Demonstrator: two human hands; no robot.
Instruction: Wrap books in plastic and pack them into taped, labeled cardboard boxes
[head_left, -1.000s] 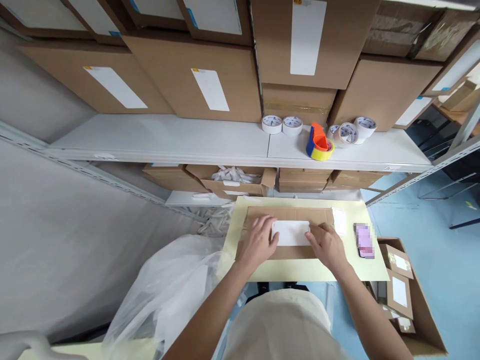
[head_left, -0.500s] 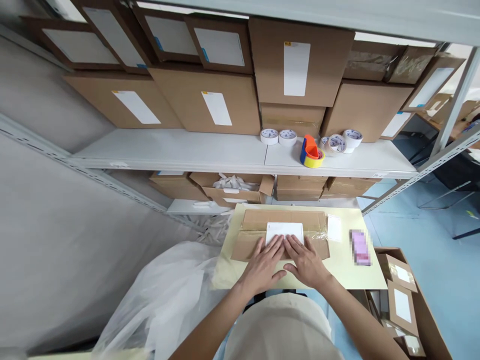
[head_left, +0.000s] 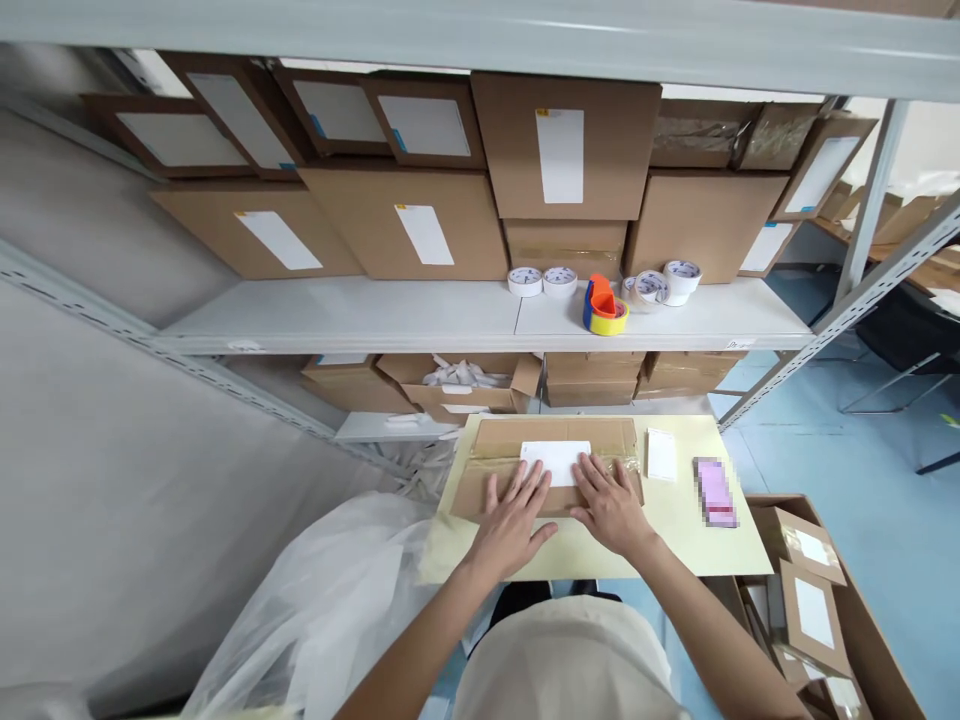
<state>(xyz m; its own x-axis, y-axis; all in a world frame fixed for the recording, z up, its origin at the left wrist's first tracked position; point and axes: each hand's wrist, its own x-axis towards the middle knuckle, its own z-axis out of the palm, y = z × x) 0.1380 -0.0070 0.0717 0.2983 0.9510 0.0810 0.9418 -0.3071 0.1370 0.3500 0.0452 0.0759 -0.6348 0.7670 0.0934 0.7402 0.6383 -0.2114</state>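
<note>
A flat cardboard box [head_left: 480, 480] lies on the pale yellow table top [head_left: 480, 555], with clear tape shining along its seam. On its upper face sits a white label [head_left: 556, 462]. My left hand [head_left: 511, 520] rests open on the label's left lower part, fingers stretched forward. My right hand [head_left: 611, 505] lies open at the label's right end, its fingertips on the label edge and the cardboard. To the right of the box are a small stack of white labels [head_left: 661, 455] and a blurred pink-purple item [head_left: 716, 492].
A grey shelf [head_left: 360, 310] behind the table bears labelled cartons [head_left: 420, 225], several tape rolls [head_left: 560, 282] and an orange-and-yellow tape dispenser [head_left: 604, 308]. Small boxes fill a big carton [head_left: 862, 610] at lower right. White plastic sheeting [head_left: 330, 600] hangs at left.
My hands have moved apart, the left toward the label's left side and the right toward its right end. More of the label shows between them. The camera view has tilted slightly.
</note>
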